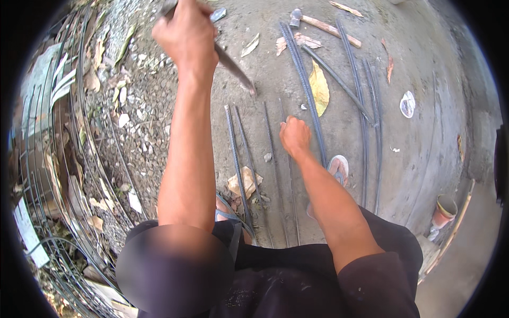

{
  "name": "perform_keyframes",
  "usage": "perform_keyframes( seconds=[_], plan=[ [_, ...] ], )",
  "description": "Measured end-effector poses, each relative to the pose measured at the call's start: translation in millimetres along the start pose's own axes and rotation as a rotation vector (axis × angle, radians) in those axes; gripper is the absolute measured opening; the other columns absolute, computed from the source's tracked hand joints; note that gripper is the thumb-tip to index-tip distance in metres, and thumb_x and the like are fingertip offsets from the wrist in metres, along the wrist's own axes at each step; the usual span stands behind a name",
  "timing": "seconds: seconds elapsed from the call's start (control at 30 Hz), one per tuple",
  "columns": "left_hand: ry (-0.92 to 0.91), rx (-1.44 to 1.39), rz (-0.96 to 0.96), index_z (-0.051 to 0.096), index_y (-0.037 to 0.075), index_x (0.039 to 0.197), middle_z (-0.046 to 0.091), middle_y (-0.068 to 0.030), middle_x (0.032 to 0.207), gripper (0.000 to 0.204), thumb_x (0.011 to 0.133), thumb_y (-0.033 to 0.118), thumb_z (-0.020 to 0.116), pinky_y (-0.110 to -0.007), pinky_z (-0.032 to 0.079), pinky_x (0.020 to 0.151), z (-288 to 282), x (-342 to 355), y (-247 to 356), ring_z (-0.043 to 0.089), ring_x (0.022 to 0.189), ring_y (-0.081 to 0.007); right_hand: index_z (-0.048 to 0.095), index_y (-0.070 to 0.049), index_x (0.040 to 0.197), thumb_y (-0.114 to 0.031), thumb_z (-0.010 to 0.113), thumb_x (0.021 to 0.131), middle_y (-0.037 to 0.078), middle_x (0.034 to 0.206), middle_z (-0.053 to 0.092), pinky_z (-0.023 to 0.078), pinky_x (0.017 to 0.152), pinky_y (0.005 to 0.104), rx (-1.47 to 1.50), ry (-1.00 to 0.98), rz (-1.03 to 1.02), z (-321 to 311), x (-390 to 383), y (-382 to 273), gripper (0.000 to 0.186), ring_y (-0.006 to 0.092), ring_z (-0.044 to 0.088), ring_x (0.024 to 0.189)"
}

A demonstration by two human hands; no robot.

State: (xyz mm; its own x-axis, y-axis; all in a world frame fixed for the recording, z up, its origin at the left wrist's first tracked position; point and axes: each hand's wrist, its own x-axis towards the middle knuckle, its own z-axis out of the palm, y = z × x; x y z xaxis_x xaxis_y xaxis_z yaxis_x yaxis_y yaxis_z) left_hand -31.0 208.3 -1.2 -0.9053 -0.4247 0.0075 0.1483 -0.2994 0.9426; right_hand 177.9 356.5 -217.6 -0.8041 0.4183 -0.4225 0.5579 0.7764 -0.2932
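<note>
My left hand (186, 40) is raised at the upper left, its fingers wrapped round a dark metal bar (231, 64). The bar slants down to the right, and its worn tip is above or at the concrete; I cannot tell if it touches. Lower and to the right, my right hand (295, 137) is closed at a thin steel rod (293, 196) that runs back toward my feet. Several more thin rods (273, 159) lie roughly parallel to its left. A thick ribbed rebar (306, 85) stretches along its right side.
A hammer (331, 30) with a wooden handle lies at the far side, near more rebars (352, 58) and a yellow leaf (319, 87). Gravel (148, 122) and bundled rods (53, 175) spread leftward. At right are a small bucket (444, 212) and a wooden stick (450, 228).
</note>
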Motion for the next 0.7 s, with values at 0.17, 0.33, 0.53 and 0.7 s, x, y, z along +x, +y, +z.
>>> perform_keyframes(
  seconds=[0.17,0.33,0.53,0.7],
  plan=[
    [0.006,0.106,0.216,0.055,0.014,0.073,0.047,0.0037,0.058,0.033,0.095,0.031,0.073,-0.028,0.032,0.043,7.9,-31.6,1.1,0.042,0.046,-0.0087,0.072,-0.002,0.108,-0.028,0.068,0.095,0.023,0.107,0.074,0.056,0.090,0.0510,-0.037,-0.097,0.064,-5.0,-8.7,-13.7,0.029,0.0408,0.071,0.105],
    [-0.051,-0.003,0.057,0.060,-0.002,0.074,0.057,-0.0068,0.062,0.050,0.097,0.040,0.073,-0.030,0.047,0.048,-36.0,-13.4,-30.6,0.053,0.049,-0.0133,0.073,-0.004,0.108,-0.025,0.069,0.095,0.022,0.107,0.075,0.056,0.090,0.0507,0.012,-0.076,0.066,3.3,-19.2,0.5,0.025,0.0406,0.071,0.105],
    [-0.277,-0.068,0.026,0.055,0.004,0.066,0.051,-0.0045,0.056,0.042,0.097,0.029,0.068,-0.028,0.037,0.041,-17.3,-41.2,-27.8,0.045,0.043,-0.0115,0.075,-0.003,0.102,-0.024,0.068,0.096,0.023,0.104,0.074,0.056,0.089,0.0513,0.089,-0.042,0.038,-4.3,-23.3,3.3,0.023,0.0414,0.071,0.103],
    [-0.350,-0.031,-0.055,0.056,0.002,0.065,0.053,-0.0055,0.055,0.040,0.096,0.026,0.068,-0.027,0.037,0.041,-0.1,-65.2,-32.7,0.045,0.042,-0.0114,0.075,-0.004,0.101,-0.025,0.066,0.097,0.022,0.102,0.075,0.056,0.087,0.0525,0.109,-0.010,0.030,3.5,-24.3,10.1,0.023,0.0424,0.072,0.098]
  ],
)
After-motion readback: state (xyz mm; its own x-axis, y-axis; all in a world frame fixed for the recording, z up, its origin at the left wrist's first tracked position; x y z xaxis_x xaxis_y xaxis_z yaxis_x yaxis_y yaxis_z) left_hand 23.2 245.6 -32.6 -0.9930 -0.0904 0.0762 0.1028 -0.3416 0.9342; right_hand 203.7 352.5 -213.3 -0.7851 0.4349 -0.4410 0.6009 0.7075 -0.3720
